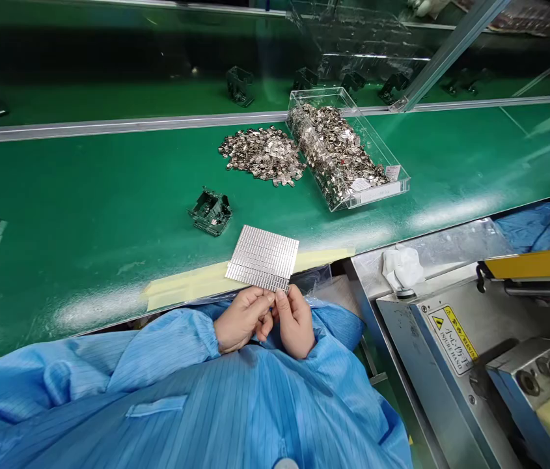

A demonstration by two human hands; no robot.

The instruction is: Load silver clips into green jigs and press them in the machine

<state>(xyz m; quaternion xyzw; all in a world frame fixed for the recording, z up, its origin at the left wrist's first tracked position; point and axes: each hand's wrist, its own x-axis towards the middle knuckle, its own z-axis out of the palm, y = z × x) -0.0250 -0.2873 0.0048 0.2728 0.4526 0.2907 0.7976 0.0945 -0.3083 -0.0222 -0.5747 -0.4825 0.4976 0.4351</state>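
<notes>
While both hands' fingers [260, 303] are being pinched together, anything gripped is being hidden. Metal strips [262, 255] are being supported just beyond.

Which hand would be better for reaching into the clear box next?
Probably the right hand: it's nearer the clear box, which sits ahead and to the right. The left hand is farther away.

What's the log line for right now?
left hand: by metal strips, near edge; right hand: same edge; grip: unclear; metal pile: left of clear box
</notes>
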